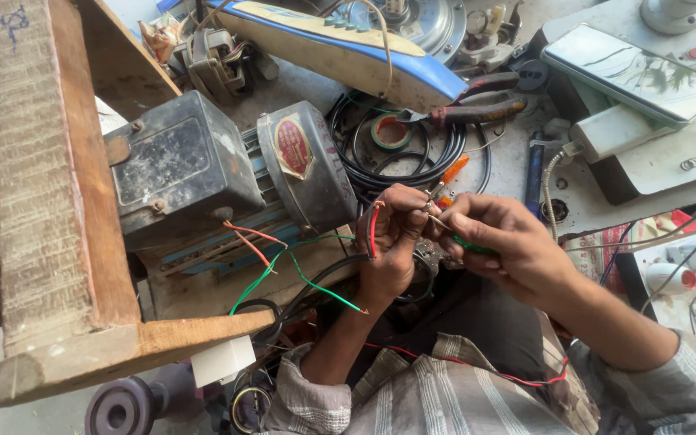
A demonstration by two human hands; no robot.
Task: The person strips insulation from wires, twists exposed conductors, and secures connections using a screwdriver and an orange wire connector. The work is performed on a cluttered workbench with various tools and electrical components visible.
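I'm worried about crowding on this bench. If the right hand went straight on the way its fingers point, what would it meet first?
The right hand points left, so it would meet the left hand pinching a red wire almost at once; their fingertips nearly touch already. Beyond lies the grey motor, though depth is unclear.

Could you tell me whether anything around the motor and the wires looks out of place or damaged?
Loose red and green wires trail from the electric motor with bare ends, unconnected. The left hand pinches a red wire; the right hand holds a green one. The motor's casing looks worn and grimy.
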